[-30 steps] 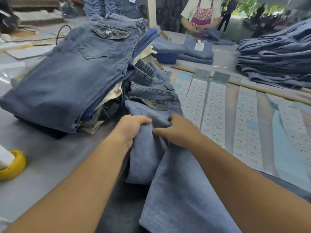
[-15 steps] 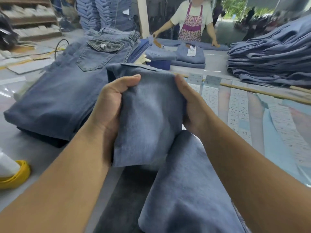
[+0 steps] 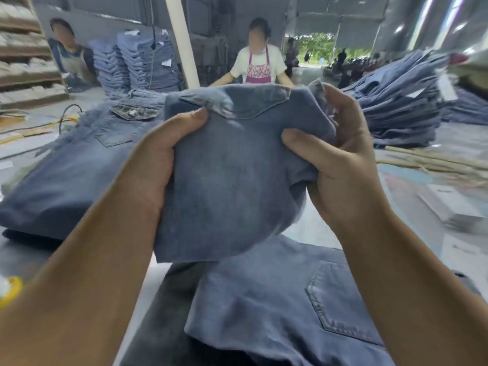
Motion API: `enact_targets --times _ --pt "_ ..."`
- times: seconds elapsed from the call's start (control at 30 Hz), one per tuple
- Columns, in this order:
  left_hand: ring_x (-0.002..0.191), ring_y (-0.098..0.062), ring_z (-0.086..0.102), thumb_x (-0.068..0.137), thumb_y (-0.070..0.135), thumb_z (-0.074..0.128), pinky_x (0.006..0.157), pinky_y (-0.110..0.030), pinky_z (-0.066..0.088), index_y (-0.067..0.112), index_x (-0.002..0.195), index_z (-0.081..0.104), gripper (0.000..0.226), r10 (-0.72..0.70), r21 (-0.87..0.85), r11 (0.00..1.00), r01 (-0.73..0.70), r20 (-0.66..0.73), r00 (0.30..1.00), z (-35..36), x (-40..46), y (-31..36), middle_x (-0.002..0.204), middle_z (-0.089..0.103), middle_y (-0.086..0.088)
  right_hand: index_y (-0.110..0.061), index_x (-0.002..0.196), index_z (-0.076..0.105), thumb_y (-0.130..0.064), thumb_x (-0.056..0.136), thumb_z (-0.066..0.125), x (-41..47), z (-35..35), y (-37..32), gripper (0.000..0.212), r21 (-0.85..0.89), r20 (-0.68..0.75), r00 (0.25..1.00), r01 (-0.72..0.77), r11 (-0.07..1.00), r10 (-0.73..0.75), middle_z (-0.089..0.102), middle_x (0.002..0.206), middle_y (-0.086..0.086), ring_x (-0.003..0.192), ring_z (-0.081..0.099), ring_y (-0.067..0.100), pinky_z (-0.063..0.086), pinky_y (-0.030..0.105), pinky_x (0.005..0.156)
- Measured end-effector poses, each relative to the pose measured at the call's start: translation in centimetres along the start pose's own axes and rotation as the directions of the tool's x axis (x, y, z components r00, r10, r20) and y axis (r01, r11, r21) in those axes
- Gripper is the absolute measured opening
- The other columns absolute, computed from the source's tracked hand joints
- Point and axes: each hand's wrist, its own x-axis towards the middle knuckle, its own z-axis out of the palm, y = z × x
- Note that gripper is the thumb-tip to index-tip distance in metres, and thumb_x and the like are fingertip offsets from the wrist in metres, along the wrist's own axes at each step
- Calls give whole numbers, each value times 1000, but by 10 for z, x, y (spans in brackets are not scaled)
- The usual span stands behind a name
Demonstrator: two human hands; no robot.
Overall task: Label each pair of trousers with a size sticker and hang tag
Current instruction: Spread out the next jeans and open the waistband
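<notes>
Denim in a faded blue is held up in front of the camera: a folded pair of jeans (image 3: 232,175) is lifted clear of the table (image 3: 317,228) by both hands. The left hand (image 3: 155,165) is closed on the left edge of the fold, with its thumb laid across the front just under the pocket flap (image 3: 237,101) and the fingers hidden behind the cloth. The right hand (image 3: 340,159) is closed on the right edge, where the fabric is bunched between the thumb on the front and the fingers curled over the top corner. No sticker or tag can be made out on the held pair, which is blurred along its lower edge.

Directly below the held jeans, another pair (image 3: 285,313) is spread flat on the table with a back pocket (image 3: 340,305) facing up. To the left of the held jeans, a pile of folded denim (image 3: 68,178) is stacked, a flapped pocket showing on its top piece. To the right of them, a tall heap of folded jeans (image 3: 396,107) is seen, and near it a white stack of paper (image 3: 449,204) lies on the table. Behind the held jeans, a person in a floral apron (image 3: 257,67) is stood at the far side of the table, beside stacked denim (image 3: 137,62) and a white post (image 3: 182,40). A yellow object (image 3: 10,291) is cut off at the lower left edge of the view
</notes>
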Motion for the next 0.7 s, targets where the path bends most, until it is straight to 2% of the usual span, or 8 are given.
enact_targets --times 0.1,0.2,0.3,0.37,0.43,0.53,0.63,0.7 --pt "68 -22 72 69 24 65 58 -26 56 16 78 79 18 -32 -129 991 40 67 997 12 -10 -28 78 75 -7 -16 119 57 5 77 63 -36 -25 -18 48 -41 55 998 -21 999 23 69 103 8 92 67 24 54 37 73" --pt "68 -22 72 58 24 67 60 -25 57 14 76 79 24 -57 -222 970 101 197 979 29 -14 -47 77 75 -7 -14 101 66 -22 85 64 -71 -56 -37 18 65 -97 984 -141 988 147 70 89 3 81 67 17 53 26 69" --pt "71 -24 72 49 13 69 66 -29 58 10 77 78 30 -112 -224 952 206 372 922 57 -16 -62 79 74 -11 -11 81 60 -48 83 56 -96 -95 -44 37 270 -404 794 -371 888 455 58 69 4 55 62 17 51 22 51" --pt "65 -24 72 55 11 60 61 -27 58 5 68 78 23 -170 -193 941 279 443 880 79 -21 -72 72 74 -12 -4 100 56 -57 81 56 -109 -111 -46 56 304 -502 647 -489 818 574 65 83 12 62 69 25 54 29 51" --pt "57 -21 71 51 13 60 53 -24 56 4 59 76 20 -198 -177 929 325 504 841 96 -25 -79 63 72 -10 -1 112 67 -62 84 54 -113 -116 -51 68 289 -479 573 -612 736 665 72 101 18 79 73 32 55 35 61" --pt "63 -22 73 38 20 82 58 -27 58 4 68 78 35 -245 -125 906 405 626 740 109 -25 -84 69 74 -11 -14 68 80 -36 99 49 -111 -129 -64 49 268 -512 614 -550 791 601 74 68 6 56 71 17 52 23 44" --pt "71 -26 74 43 12 81 66 -33 60 7 81 80 39 -298 67 939 338 652 698 109 -18 -84 79 75 -14 1 100 68 -9 98 52 -111 -152 -69 19 170 -691 585 -439 882 425 69 69 11 51 68 16 50 20 42" --pt "78 -31 73 55 11 76 71 -37 60 7 90 78 35 -349 215 937 275 627 696 109 -15 -77 90 75 -19 3 118 59 2 89 61 -122 -163 -70 29 57 -758 585 -380 923 288 70 84 17 64 71 23 55 26 52"
